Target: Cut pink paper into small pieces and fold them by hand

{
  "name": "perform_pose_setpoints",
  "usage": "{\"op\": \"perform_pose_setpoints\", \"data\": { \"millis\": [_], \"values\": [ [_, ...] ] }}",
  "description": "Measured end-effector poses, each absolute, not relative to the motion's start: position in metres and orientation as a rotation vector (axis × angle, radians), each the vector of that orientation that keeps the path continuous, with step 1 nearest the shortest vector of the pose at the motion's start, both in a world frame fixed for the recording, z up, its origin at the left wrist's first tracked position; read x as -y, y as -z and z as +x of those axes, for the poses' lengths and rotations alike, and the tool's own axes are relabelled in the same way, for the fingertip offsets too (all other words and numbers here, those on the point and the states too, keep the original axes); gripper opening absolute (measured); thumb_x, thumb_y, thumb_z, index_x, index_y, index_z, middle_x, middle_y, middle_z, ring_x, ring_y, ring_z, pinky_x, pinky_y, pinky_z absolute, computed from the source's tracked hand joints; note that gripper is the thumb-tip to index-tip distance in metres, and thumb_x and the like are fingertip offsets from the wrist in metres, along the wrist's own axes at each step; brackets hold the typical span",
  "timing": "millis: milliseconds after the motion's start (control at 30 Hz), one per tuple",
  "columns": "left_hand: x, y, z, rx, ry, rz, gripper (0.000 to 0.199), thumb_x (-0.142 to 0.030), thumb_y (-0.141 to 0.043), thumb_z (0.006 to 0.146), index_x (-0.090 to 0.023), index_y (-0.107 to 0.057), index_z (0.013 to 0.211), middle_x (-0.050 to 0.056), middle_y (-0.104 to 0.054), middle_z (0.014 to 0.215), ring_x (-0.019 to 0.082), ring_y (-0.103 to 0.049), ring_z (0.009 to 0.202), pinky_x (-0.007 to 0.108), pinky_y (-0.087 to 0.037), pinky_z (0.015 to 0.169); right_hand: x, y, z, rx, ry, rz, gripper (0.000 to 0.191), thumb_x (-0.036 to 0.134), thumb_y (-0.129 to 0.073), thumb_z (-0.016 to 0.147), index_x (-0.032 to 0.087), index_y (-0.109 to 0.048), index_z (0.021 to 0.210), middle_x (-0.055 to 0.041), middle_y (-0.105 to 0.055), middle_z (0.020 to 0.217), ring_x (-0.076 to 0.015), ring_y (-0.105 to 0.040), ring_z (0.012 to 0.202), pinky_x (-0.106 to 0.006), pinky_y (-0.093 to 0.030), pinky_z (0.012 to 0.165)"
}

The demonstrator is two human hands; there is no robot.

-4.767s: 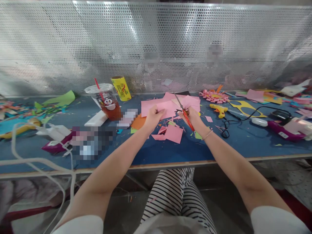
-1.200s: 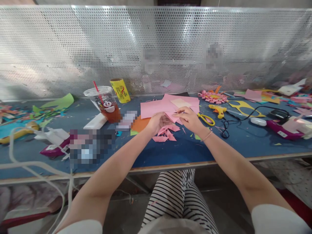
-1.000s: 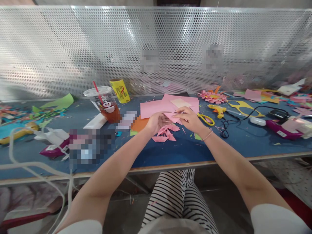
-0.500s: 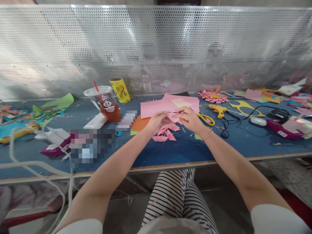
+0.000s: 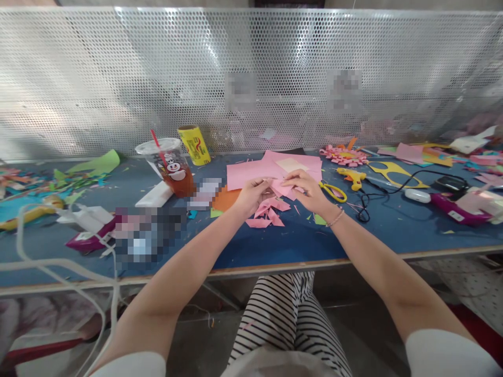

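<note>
Between my two hands is a small piece of pink paper (image 5: 278,187). My left hand (image 5: 254,196) pinches its left side, fingers closed. The fingertips of my right hand (image 5: 305,187) are closed on its right side. Just below my hands, several cut pink paper pieces (image 5: 271,214) lie in a loose pile on the blue table. Behind the hands a large pink paper sheet (image 5: 243,175) lies flat, with a pale cream piece (image 5: 293,165) on it. Yellow-handled scissors (image 5: 336,192) rest beside my right hand, partly hidden by it.
A yellow glue gun (image 5: 351,178) with a black cord and a pink paper flower (image 5: 346,155) lie to the right. On the left stand a lidded drink cup (image 5: 176,173) and a yellow roll (image 5: 195,145). A perforated metal panel (image 5: 157,68) closes off the back.
My right hand's fingers have shifted slightly on the pink paper piece. My left hand stays nearly where it was. The things on the table have not moved.
</note>
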State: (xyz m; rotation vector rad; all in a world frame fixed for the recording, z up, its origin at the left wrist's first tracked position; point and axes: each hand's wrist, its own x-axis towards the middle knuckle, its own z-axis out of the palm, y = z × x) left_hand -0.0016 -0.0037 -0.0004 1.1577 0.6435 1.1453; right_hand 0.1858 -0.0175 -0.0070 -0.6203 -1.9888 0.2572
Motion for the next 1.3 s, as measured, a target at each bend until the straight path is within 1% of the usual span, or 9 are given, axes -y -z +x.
{"op": "perform_pose_setpoints", "data": {
  "millis": [133, 200, 300, 367, 467, 667, 833, 1067, 1300],
  "values": [
    [0.005, -0.002, -0.001, -0.654, -1.181, 1.15, 0.025, -0.029, -0.068, 0.065, -0.013, -0.065, 0.084, 0.001, -0.062, 0.07, 0.008, -0.059, 0.064, 0.023, -0.049, 0.068, 0.014, 0.009, 0.181, 1.673, -0.738, -0.655, 0.027, 0.035, -0.047, 0.083, 0.026, -0.058, 0.106, -0.0052, -0.052, 0.109, -0.016, -0.054, 0.095, -0.033, -0.052, 0.075],
    [0.005, -0.002, 0.0, -0.65, -1.199, 1.151, 0.026, -0.03, -0.068, 0.065, -0.013, -0.065, 0.085, 0.001, -0.063, 0.073, 0.008, -0.058, 0.066, 0.023, -0.049, 0.068, 0.01, 0.011, 0.179, 1.503, -0.948, -0.682, 0.03, 0.043, -0.051, 0.08, 0.027, -0.058, 0.105, -0.0031, -0.057, 0.1, -0.013, -0.058, 0.083, -0.03, -0.053, 0.069],
    [0.004, -0.001, 0.001, -0.641, -1.226, 1.16, 0.025, -0.029, -0.068, 0.065, -0.013, -0.065, 0.084, 0.001, -0.063, 0.074, 0.007, -0.058, 0.066, 0.023, -0.049, 0.069, 0.006, 0.014, 0.175, 1.346, -1.13, -0.719, 0.031, 0.047, -0.058, 0.073, 0.023, -0.063, 0.092, -0.0009, -0.062, 0.078, -0.0115, -0.06, 0.069, -0.028, -0.054, 0.065],
    [0.003, 0.0, 0.001, -0.636, -1.233, 1.16, 0.025, -0.028, -0.068, 0.065, -0.013, -0.065, 0.085, 0.001, -0.063, 0.075, 0.007, -0.058, 0.067, 0.024, -0.049, 0.071, 0.005, 0.015, 0.174, 1.306, -1.166, -0.731, 0.03, 0.046, -0.063, 0.069, 0.021, -0.065, 0.086, -0.0005, -0.063, 0.074, -0.0113, -0.061, 0.067, -0.029, -0.054, 0.066],
    [0.003, 0.0, 0.0, -0.622, -1.222, 1.152, 0.024, -0.028, -0.067, 0.067, -0.013, -0.065, 0.086, 0.002, -0.064, 0.077, 0.009, -0.059, 0.069, 0.025, -0.05, 0.073, 0.005, 0.014, 0.174, 1.298, -1.131, -0.733, 0.027, 0.041, -0.068, 0.065, 0.02, -0.066, 0.082, -0.0002, -0.064, 0.076, -0.0109, -0.061, 0.067, -0.029, -0.054, 0.068],
    [0.003, 0.001, -0.002, -0.603, -1.196, 1.108, 0.018, -0.025, -0.065, 0.069, -0.014, -0.064, 0.084, 0.003, -0.065, 0.076, 0.011, -0.062, 0.07, 0.028, -0.05, 0.076, 0.006, 0.012, 0.173, 1.313, -0.98, -0.763, 0.025, 0.035, -0.069, 0.064, 0.02, -0.066, 0.084, 0.0027, -0.06, 0.065, -0.0103, -0.059, 0.064, -0.03, -0.055, 0.069],
    [0.003, 0.001, -0.001, -0.625, -1.207, 1.094, 0.016, -0.025, -0.064, 0.07, -0.014, -0.065, 0.082, 0.003, -0.066, 0.076, 0.011, -0.063, 0.07, 0.028, -0.05, 0.078, 0.007, 0.01, 0.172, 1.246, -1.063, -0.746, 0.021, 0.032, -0.07, 0.062, 0.02, -0.066, 0.08, 0.0019, -0.062, 0.07, -0.0103, -0.06, 0.066, -0.03, -0.054, 0.07],
    [0.003, 0.002, -0.001, -0.587, -1.229, 1.095, 0.02, -0.025, -0.065, 0.069, -0.014, -0.065, 0.085, 0.002, -0.065, 0.075, 0.011, -0.062, 0.071, 0.029, -0.05, 0.078, 0.009, 0.008, 0.174, 1.154, -1.244, -0.629, 0.018, 0.025, -0.07, 0.061, 0.021, -0.068, 0.078, 0.0007, -0.065, 0.081, -0.0111, -0.06, 0.076, -0.031, -0.051, 0.078],
    [0.0, 0.004, -0.001, -0.638, -1.306, 1.193, 0.022, -0.029, -0.069, 0.063, -0.015, -0.067, 0.08, 0.001, -0.064, 0.073, 0.01, -0.06, 0.071, 0.027, -0.049, 0.077, 0.006, 0.009, 0.176, 1.156, -1.275, -0.625, 0.02, 0.024, -0.07, 0.06, 0.022, -0.066, 0.08, 0.0001, -0.065, 0.086, -0.0114, -0.059, 0.079, -0.031, -0.049, 0.081]
  ]
}}
